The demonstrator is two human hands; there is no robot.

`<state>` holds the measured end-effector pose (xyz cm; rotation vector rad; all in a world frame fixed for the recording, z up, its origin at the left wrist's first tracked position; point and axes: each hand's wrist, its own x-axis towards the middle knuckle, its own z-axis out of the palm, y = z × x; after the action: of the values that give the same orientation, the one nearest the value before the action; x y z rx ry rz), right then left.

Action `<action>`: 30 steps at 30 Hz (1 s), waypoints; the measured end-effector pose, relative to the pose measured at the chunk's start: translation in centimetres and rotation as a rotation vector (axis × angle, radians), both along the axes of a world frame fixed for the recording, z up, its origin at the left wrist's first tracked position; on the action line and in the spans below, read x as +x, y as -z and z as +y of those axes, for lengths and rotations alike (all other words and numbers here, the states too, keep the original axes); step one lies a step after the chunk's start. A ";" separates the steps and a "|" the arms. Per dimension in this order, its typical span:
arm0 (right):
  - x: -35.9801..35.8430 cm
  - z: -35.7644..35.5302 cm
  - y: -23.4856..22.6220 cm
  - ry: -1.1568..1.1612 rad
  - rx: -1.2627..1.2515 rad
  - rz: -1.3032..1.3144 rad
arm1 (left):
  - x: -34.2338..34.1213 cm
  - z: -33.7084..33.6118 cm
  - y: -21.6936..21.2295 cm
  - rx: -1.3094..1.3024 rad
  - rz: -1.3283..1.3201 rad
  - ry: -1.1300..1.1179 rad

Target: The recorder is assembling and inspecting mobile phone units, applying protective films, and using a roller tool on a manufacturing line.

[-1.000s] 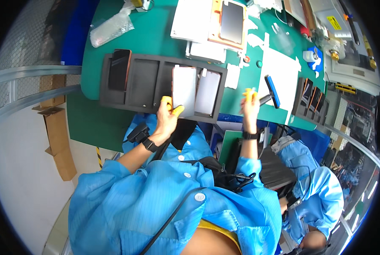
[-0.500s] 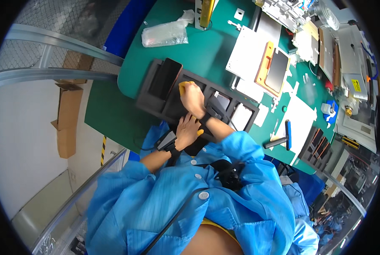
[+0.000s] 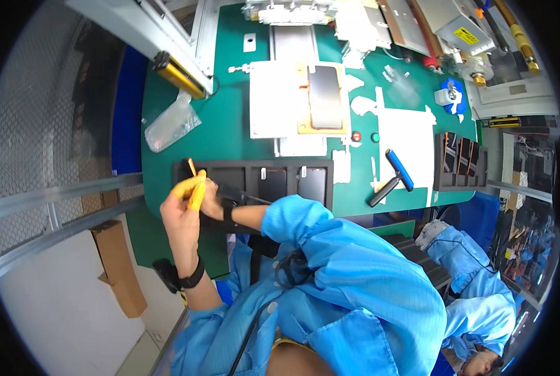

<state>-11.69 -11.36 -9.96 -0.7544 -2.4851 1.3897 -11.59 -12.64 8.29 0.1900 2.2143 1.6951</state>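
My left hand (image 3: 181,210), with yellow finger cots on its fingertips, is raised over the left end of a black foam tray (image 3: 230,164). Its fingers are pinched together, and what they hold, if anything, is hidden. Close beside it is my right hand (image 3: 212,202), blurred and partly covered by the left, so its fingers cannot be made out. Just beyond the fingertips a thin orange edge (image 3: 191,167) sticks up at the tray's left end. Two dark phones, one in a middle slot (image 3: 272,184) and one in the right slot (image 3: 312,184), lie in the tray.
Behind the tray, a phone (image 3: 325,97) rests in an orange holder (image 3: 303,119) on a white plate. To the right lie a blue roller (image 3: 399,170) and another foam tray (image 3: 458,182). A plastic bag (image 3: 172,124) lies left. A co-worker (image 3: 474,301) sits at lower right.
The view has swung to the right. Both hands have moved from the tray's middle and front edge to its left end, and the left hand has risen with its fingers pinched.
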 end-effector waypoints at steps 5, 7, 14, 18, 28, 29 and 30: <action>8.6 10.0 -6.2 -0.187 -0.278 0.134 | -3.1 10.2 2.3 -0.047 0.090 0.213; 12.2 16.0 -10.8 -0.178 -0.254 0.057 | -4.0 14.0 5.9 -0.044 0.132 0.267; 16.5 28.9 -10.5 0.374 -0.033 0.198 | -0.9 24.6 10.3 -0.592 0.682 0.258; 12.0 32.8 -7.5 0.440 0.103 0.240 | -2.1 24.9 10.1 -0.118 0.006 0.199; 5.6 30.5 -6.3 0.496 0.482 0.072 | 0.3 12.4 4.5 0.453 -0.387 -0.034; 5.9 31.0 -6.0 0.429 0.461 0.083 | 0.9 12.1 4.2 0.468 -0.419 -0.023; 6.4 31.5 -5.7 0.350 0.439 0.092 | 1.2 11.5 5.3 0.533 -0.455 0.008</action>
<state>-5.29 20.12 -4.22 -0.9360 -2.3177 0.7111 -10.35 -1.12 3.00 -0.0585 1.4148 2.0467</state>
